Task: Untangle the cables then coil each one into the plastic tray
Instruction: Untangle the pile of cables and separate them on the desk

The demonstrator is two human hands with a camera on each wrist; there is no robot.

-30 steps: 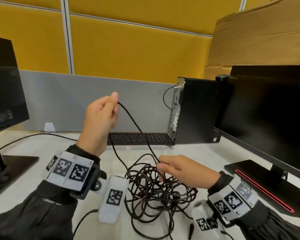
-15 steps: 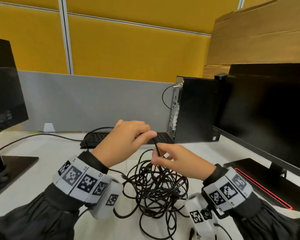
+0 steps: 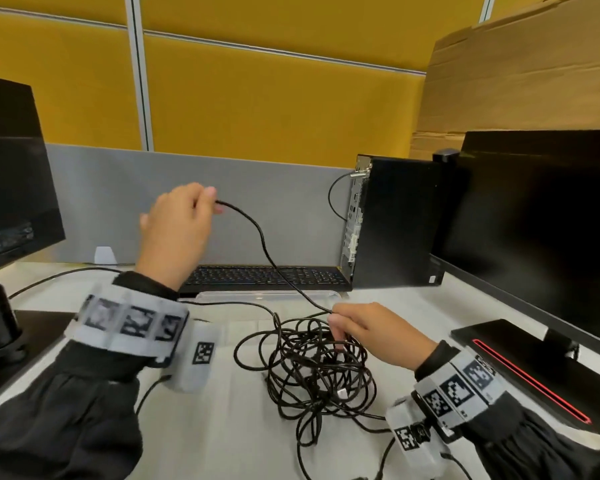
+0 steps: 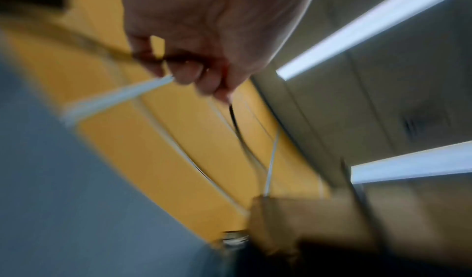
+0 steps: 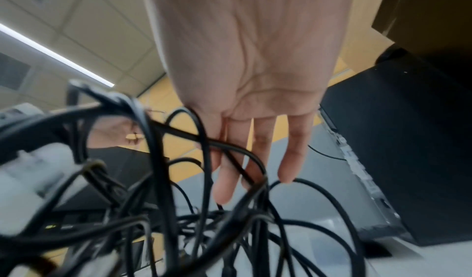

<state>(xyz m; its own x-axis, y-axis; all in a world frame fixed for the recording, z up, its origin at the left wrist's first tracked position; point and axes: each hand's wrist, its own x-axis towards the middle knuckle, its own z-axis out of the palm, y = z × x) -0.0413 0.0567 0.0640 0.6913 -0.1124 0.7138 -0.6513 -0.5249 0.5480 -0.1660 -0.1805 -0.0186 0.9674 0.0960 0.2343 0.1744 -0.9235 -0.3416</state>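
Your left hand (image 3: 177, 233) pinches one cable (image 3: 257, 233) raised to draw slack, while right hand (image 3: 371, 332) pins it w/ fingertips at the tangle (image 3: 319, 368) on counter (image 3: 222, 427), short of tray (image 3: 267, 295).

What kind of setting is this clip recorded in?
Most likely an office cubicle desk. A yellow and grey partition backs the white desk, which carries two monitors, one on the right, a keyboard and a desktop PC tower. Fluorescent ceiling lights show in the wrist views.
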